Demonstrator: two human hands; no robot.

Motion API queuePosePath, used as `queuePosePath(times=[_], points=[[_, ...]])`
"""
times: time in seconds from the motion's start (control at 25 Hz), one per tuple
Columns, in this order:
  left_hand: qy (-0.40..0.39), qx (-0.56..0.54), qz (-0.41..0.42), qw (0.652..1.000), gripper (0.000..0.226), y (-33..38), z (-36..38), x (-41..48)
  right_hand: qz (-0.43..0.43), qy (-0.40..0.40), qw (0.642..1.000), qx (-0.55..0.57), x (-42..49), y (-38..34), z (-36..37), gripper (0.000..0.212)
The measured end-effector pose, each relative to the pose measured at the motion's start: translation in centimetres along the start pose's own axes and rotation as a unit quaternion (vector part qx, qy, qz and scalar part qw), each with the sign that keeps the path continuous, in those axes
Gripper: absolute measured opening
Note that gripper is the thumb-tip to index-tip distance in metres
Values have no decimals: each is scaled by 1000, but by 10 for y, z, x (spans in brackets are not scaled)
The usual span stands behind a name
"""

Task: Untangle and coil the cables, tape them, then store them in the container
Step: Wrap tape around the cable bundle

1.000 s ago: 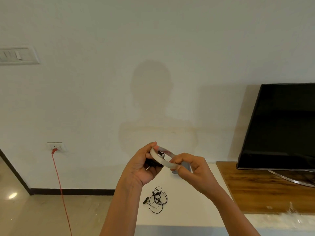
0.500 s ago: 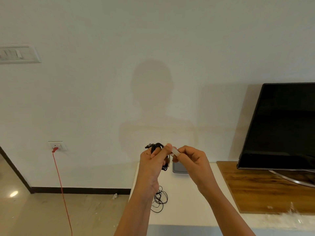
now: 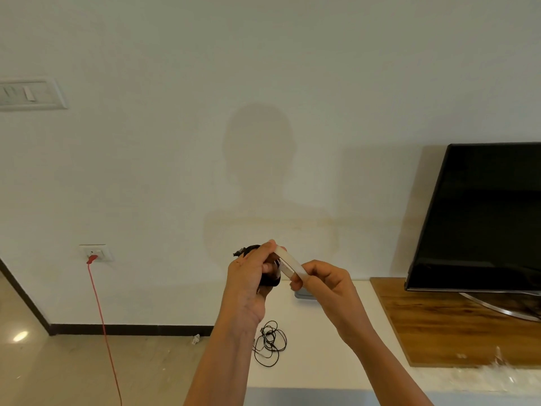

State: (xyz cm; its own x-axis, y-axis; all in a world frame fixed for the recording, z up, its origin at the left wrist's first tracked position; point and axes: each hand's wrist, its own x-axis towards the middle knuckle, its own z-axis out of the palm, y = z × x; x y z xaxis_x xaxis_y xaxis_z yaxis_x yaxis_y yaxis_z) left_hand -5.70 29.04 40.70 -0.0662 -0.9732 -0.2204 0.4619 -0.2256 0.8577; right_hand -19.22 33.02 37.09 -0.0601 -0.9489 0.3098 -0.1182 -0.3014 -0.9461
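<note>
Left hand (image 3: pixel 248 278) hides cable (image 3: pixel 270 281), right hand (image 3: pixel 328 284) pinches tape (image 3: pixel 290 263)

I see my left hand (image 3: pixel 248 273) gripping a coiled black cable (image 3: pixel 268 282) and my right hand (image 3: pixel 328 282) pinching the tape roll (image 3: pixel 291 263). At six o'clock below them, a tangled cable (image 3: pixel 270 342) lies on the bench (image 3: pixel 322 364).

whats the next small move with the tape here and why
Probably bring the tape round the coiled black cable and press it down. The left hand grips that coil, and the right hand pinches the tape, which stretches from the left thumb right beside the coil.
</note>
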Motion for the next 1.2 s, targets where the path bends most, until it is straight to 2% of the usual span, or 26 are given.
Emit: queuePosePath(times=[0.16,0.44,0.64,0.84,1.04,1.2], points=[[-7,-57,-46,997,17,5,-5,4,0,-16,1000,4,0,1,0,20],[24,4,60,998,25,-7,3,1,34,21,999,30,1,-8,9,29],[27,28,110,993,21,-12,2,3,46,22,998,32,1,-14,9,26],[43,7,87,995,13,-10,3,3,41,-7,998,39,0,-14,9,24],[40,6,98,994,12,-9,4,5,45,-19,998,41,0,-17,9,26],[39,17,116,992,15,-12,3,4,55,-21,998,24,1,-22,10,38]])
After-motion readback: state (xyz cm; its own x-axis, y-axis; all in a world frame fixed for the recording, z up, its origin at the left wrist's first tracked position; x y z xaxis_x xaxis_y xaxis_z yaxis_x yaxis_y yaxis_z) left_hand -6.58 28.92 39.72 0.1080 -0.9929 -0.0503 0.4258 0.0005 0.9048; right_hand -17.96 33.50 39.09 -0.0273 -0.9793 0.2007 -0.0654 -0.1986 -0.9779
